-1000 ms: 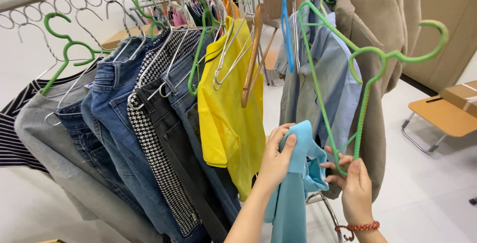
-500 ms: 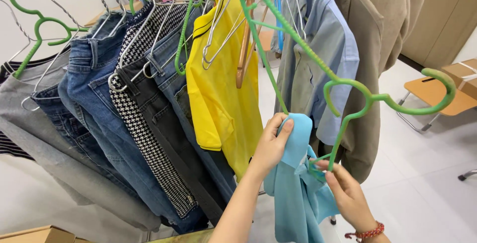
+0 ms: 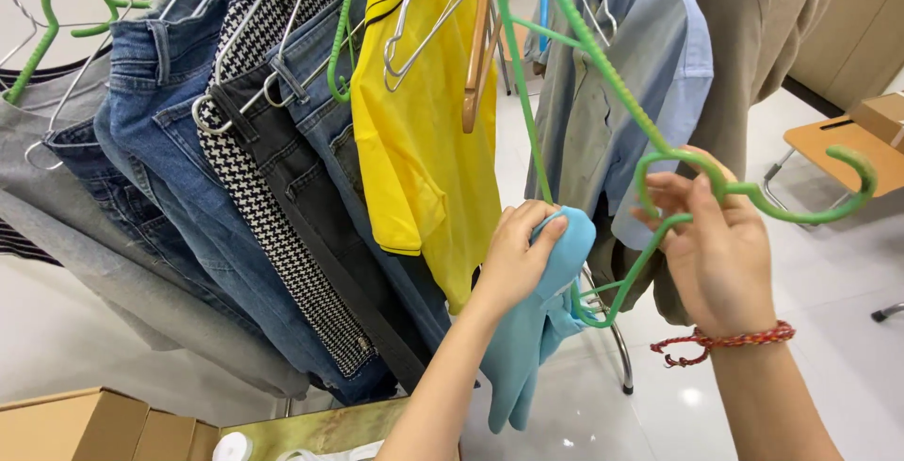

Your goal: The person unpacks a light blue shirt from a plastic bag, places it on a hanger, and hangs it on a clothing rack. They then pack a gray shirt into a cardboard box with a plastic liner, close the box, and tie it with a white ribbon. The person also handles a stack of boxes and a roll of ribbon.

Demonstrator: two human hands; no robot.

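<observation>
My left hand [image 3: 520,254] grips the top of a light blue garment [image 3: 537,329] that hangs down below it. My right hand [image 3: 716,244], with a red braided band at the wrist, holds a green plastic hanger [image 3: 603,84] by the neck below its hook [image 3: 829,197]. One arm of the hanger runs up to the left past the clothes; its lower end curls right beside the blue garment. Just behind my left hand hangs a yellow polo shirt [image 3: 424,160].
A rack carries denim jeans [image 3: 160,141], a houndstooth piece [image 3: 254,188], a dark belt, a pale blue shirt [image 3: 650,94] and a beige coat [image 3: 763,37]. Cardboard boxes [image 3: 94,423] sit bottom left. A wooden chair [image 3: 838,141] stands right on the white floor.
My right hand has risen from beneath the blue garment to the hanger's neck and taken hold of it. The view has moved closer and lower. My left hand keeps its grip.
</observation>
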